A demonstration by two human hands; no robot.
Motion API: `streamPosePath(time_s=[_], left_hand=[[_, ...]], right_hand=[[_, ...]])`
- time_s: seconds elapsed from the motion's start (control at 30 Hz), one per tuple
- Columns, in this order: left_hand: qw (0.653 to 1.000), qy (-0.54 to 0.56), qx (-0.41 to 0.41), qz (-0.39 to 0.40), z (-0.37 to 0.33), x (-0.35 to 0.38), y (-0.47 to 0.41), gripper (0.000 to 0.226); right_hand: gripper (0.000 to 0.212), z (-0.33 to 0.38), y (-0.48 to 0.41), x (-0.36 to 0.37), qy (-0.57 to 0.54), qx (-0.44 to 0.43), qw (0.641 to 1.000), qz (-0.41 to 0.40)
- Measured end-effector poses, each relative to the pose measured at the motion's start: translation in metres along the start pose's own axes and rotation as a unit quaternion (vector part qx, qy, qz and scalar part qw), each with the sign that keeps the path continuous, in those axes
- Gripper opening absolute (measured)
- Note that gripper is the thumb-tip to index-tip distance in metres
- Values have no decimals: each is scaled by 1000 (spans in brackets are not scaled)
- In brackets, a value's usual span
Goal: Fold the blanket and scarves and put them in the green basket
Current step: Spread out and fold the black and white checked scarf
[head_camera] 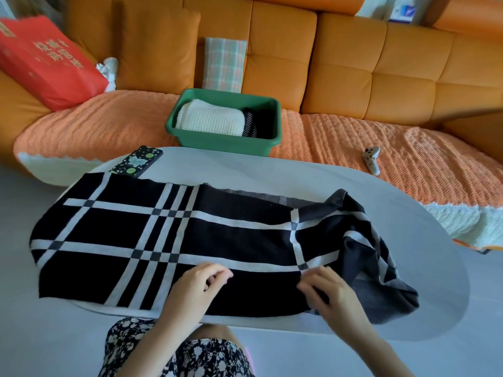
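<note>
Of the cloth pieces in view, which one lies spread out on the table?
The black scarf with white stripes, spread across the white table. The white knit piece and the dark striped one lie folded in the green basket.

black white-striped scarf (pixel 190 235), green basket (pixel 223 140)

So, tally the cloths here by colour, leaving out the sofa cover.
White knit cloth in green basket: 1
Dark striped cloth in basket: 1
Black-and-white check scarf on table: 1
Pastel check cloth against sofa: 1
Total: 4
</note>
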State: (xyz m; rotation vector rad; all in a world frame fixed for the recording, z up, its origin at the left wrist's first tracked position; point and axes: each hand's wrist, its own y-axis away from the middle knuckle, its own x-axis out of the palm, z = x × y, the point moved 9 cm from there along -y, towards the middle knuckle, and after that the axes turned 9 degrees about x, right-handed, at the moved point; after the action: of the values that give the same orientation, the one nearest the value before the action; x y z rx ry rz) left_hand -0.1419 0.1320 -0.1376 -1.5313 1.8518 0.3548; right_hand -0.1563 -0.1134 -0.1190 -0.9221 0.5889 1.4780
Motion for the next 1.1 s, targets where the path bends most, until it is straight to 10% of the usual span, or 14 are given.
streamPosePath(time_s=[0.13,0.33,0.93,1.1], left_hand=[[992,-94,13,-78,12,-15,-25,20],[959,-264,-44,-95,47,-29,-58,48],[934,-343,-96,-37,96,-14,-47,69],[942,-321,-95,-42,95,-15,-48,68]], right_hand=[[12,-7,-79,-21,-39,73,994,-64],[36,-12,-200,36,53,129,989,56],[8,-12,-250,21,44,158,983,-86],[12,-26,-255,52,119,190,975,-2]])
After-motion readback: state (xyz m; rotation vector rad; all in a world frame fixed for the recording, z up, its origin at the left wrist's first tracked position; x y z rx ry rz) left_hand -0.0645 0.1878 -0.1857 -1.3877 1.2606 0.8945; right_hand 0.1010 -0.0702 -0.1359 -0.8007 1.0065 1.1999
